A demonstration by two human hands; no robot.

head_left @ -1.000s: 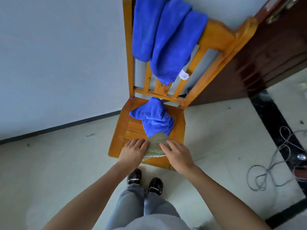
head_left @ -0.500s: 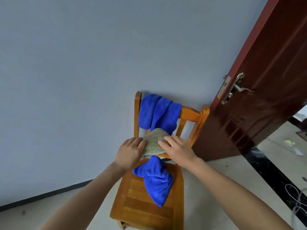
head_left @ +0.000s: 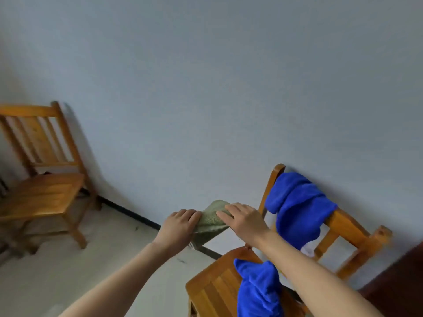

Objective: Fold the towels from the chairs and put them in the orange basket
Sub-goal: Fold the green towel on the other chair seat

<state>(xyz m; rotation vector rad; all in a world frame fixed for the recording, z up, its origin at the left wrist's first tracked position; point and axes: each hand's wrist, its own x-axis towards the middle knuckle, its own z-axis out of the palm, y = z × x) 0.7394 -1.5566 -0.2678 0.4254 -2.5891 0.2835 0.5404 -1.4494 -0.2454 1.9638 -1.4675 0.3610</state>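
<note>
A small folded green towel (head_left: pixel 210 223) is held in the air between both hands, left of the near chair. My left hand (head_left: pixel 177 227) grips its left side with curled fingers. My right hand (head_left: pixel 243 221) holds its right side, fingers laid over the top. A blue towel (head_left: pixel 295 208) hangs over the backrest of the wooden chair (head_left: pixel 353 232) at the lower right. Another blue towel (head_left: pixel 258 289) lies crumpled on that chair's seat. The orange basket is not in view.
A second wooden chair (head_left: pixel 43 193) with nothing on its seat stands at the left against the grey wall. Pale floor lies between the two chairs. A dark red door edge (head_left: pixel 402 280) shows at the lower right corner.
Both hands lifted the green towel off the chair seat and carried it up and to the left. The view swung left, so the door left the frame and the second chair appeared.
</note>
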